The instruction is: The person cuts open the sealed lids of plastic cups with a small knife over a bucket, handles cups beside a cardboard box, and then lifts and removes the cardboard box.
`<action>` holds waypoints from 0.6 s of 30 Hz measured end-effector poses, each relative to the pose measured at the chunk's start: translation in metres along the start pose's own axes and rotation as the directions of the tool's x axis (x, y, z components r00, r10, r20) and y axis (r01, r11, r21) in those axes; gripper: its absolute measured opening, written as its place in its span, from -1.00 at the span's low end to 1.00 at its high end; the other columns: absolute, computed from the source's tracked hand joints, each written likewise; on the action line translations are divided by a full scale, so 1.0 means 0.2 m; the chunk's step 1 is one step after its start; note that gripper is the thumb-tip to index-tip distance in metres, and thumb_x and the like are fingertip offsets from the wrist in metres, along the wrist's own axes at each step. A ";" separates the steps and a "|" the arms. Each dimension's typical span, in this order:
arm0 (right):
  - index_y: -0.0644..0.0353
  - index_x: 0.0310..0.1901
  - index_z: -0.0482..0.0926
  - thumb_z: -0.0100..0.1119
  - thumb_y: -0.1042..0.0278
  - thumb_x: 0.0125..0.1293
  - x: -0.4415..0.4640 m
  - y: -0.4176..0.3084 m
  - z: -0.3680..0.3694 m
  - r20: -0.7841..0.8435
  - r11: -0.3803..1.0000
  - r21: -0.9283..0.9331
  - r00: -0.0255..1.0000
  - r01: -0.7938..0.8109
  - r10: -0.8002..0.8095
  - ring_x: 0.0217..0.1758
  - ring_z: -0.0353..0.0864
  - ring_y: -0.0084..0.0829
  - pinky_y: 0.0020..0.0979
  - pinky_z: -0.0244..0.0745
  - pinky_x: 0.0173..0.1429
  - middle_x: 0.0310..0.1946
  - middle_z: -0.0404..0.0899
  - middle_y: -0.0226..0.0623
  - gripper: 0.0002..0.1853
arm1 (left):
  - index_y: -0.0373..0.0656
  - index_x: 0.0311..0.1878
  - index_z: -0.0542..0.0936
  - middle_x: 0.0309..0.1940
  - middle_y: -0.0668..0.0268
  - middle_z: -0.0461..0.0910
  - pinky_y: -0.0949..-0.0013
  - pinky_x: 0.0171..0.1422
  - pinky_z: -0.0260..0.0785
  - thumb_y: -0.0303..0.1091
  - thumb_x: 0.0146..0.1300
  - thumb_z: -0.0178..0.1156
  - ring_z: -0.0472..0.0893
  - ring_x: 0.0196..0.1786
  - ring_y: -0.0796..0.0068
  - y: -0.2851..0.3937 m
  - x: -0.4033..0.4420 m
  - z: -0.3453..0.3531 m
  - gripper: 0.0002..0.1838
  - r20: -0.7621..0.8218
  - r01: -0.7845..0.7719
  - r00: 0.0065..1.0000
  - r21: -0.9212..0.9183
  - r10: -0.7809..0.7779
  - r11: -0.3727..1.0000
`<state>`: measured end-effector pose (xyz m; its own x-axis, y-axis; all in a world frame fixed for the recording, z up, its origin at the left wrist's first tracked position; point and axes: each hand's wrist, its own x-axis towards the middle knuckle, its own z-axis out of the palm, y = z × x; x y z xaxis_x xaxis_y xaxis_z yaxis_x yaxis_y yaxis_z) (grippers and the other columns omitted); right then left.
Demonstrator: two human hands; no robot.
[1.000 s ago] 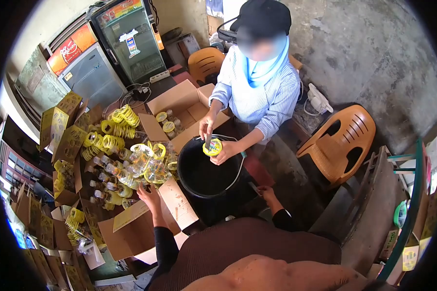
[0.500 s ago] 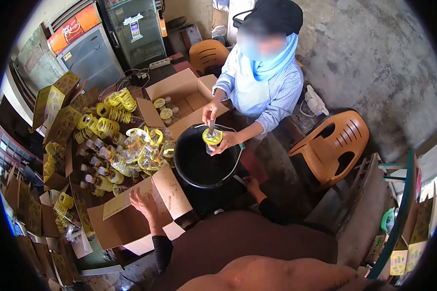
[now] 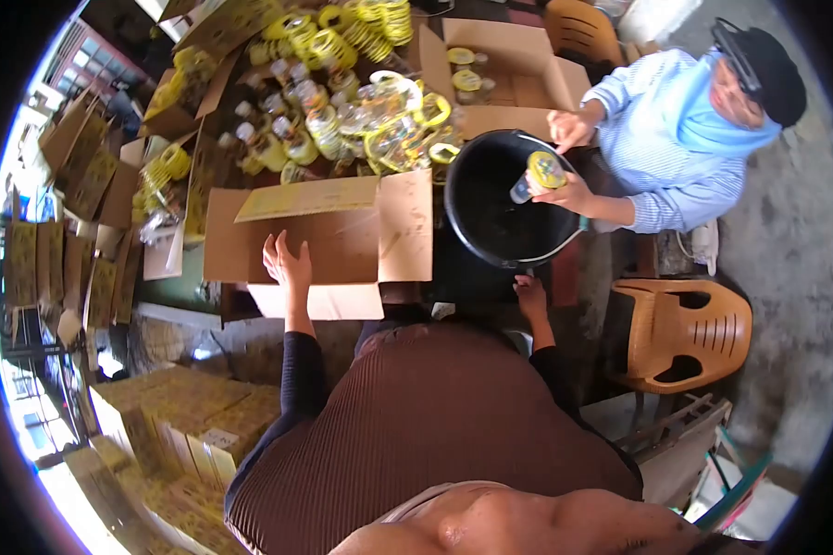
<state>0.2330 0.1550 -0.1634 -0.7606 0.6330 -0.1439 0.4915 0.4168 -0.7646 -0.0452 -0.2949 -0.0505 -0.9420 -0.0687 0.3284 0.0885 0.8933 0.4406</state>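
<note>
My left hand (image 3: 290, 264) is over the near side of an open cardboard box (image 3: 333, 236), its fingers apart and nothing in them. On the other side, near the bottom rim of a black bucket (image 3: 466, 233), my right hand (image 3: 529, 294) has its fingers curled around a small thin object that I cannot make out. Across the bucket, a co-worker (image 3: 671, 139) holds a clear cup with a yellow-rimmed lid (image 3: 546, 170) over the opening. Beyond the box lies a pile of clear cups and yellow rings (image 3: 403, 120).
A second open box (image 3: 518, 92) with a few lidded cups stands at the back. An orange plastic chair (image 3: 657, 333) is at the right. Stacked cartons (image 3: 185, 416) fill the lower left. More boxes (image 3: 74, 185) are at the far left.
The view has turned leftward, so the scene sits further right and cartons show at lower left. My left hand has moved from beside the cup pile to over the box.
</note>
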 end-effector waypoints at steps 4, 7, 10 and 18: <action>0.18 -0.02 0.65 0.31 0.30 0.23 -0.08 -0.19 0.14 0.339 0.988 0.103 0.930 0.113 -0.142 -0.06 0.66 -0.24 -0.31 0.53 0.06 -0.08 0.62 -0.15 -0.70 | 0.02 0.33 0.41 0.42 0.02 0.18 -0.25 0.43 0.02 -0.06 0.11 0.38 0.13 0.47 -0.08 -0.14 0.05 -0.03 -0.29 0.057 0.092 0.993 0.179 -0.104 0.980; 0.21 0.07 0.60 0.31 0.28 0.27 -0.14 -0.56 0.17 0.467 0.983 0.154 0.869 0.104 -0.165 -0.03 0.66 -0.29 -0.33 0.53 0.08 -0.05 0.60 -0.16 -0.64 | -0.01 0.39 0.31 0.50 -0.02 -0.02 -0.49 0.42 -0.10 -0.01 0.11 0.37 -0.09 0.55 -0.19 -0.18 0.05 -0.10 -0.21 0.124 0.263 0.944 0.278 -0.306 0.924; 0.26 0.15 0.52 0.31 0.24 0.31 -0.18 -0.83 0.26 0.507 0.959 0.272 0.836 0.075 -0.209 0.00 0.67 -0.31 -0.35 0.53 0.10 0.00 0.60 -0.13 -0.56 | -0.08 0.51 0.07 0.55 0.00 -0.21 -0.49 0.44 -0.10 -0.01 0.09 0.41 -0.22 0.58 -0.20 -0.27 0.07 -0.11 0.01 0.126 0.388 0.899 0.219 -0.420 0.895; 0.44 0.30 0.29 0.00 0.02 0.51 -0.28 -1.13 0.70 0.507 0.635 0.642 0.860 -0.428 0.068 0.13 0.62 -0.20 -0.26 0.54 0.23 0.16 0.50 0.00 -0.39 | -0.55 0.46 -0.27 0.50 -0.27 -0.49 0.01 0.61 -0.08 -0.30 -0.18 0.60 -0.26 0.56 -0.26 -0.66 0.10 -0.01 0.37 0.144 0.354 0.932 -0.165 -0.333 0.920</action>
<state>0.1051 -0.0667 -0.0702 -0.8354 0.2418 -0.4936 0.3658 -0.4255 -0.8277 -0.0743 -0.4152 -0.1001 -0.9539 -0.2976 0.0391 -0.1991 0.7247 0.6597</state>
